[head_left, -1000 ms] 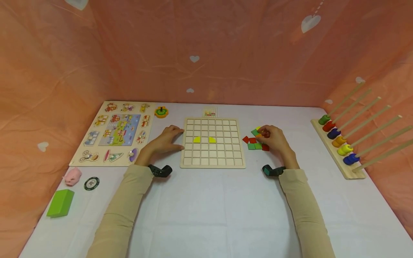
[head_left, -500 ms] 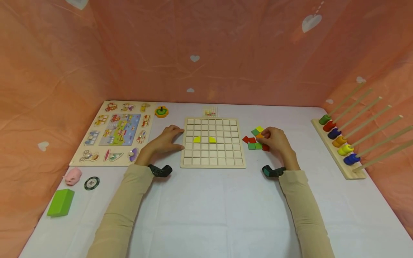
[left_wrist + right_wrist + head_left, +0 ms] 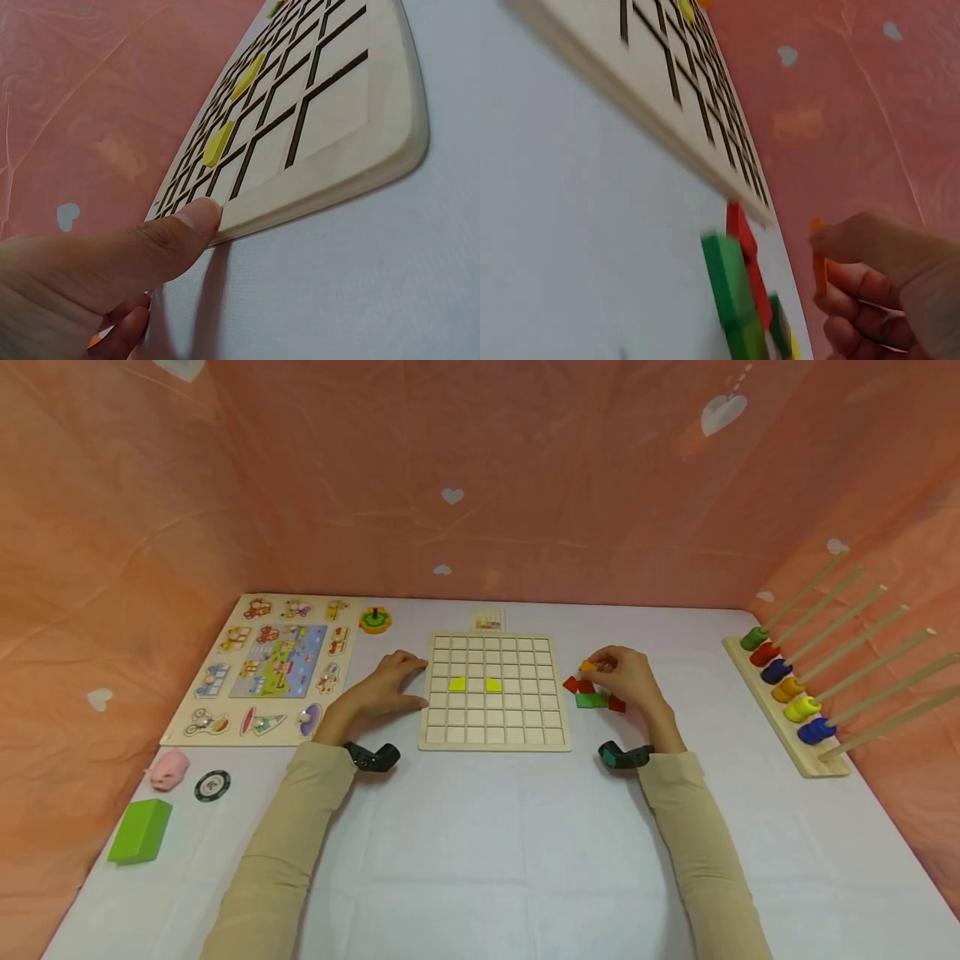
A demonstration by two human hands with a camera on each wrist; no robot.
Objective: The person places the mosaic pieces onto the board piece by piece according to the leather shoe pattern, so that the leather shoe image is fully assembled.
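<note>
A wooden grid board (image 3: pixel 495 747) lies flat with two yellow tiles, a left one (image 3: pixel 457 684) and a right one (image 3: pixel 493 685), in its squares. My left hand (image 3: pixel 384 687) rests at its left side, thumb and fingers spread apart. In the left wrist view the thumb (image 3: pixel 169 240) touches the board's edge. Beyond the right side, my right hand (image 3: pixel 628 678) pinches a small orange tile (image 3: pixel 820 271) between thumb and finger, above the table. Below it lie red tiles (image 3: pixel 572 685) and green tiles (image 3: pixel 592 701); the hand hides part of the pile.
A small pattern card (image 3: pixel 488 620) lies behind the board. Left are a picture puzzle (image 3: pixel 277 660), a yellow-green round toy (image 3: pixel 376 620), a pink pig (image 3: pixel 168 770), a round chip (image 3: pixel 213 786) and a green block (image 3: pixel 141 832). A peg rack (image 3: pixel 787 710) stands right.
My right hand has lifted the orange tile from the pile and moved slightly left and away from me. The left hand stays at the board's edge.
</note>
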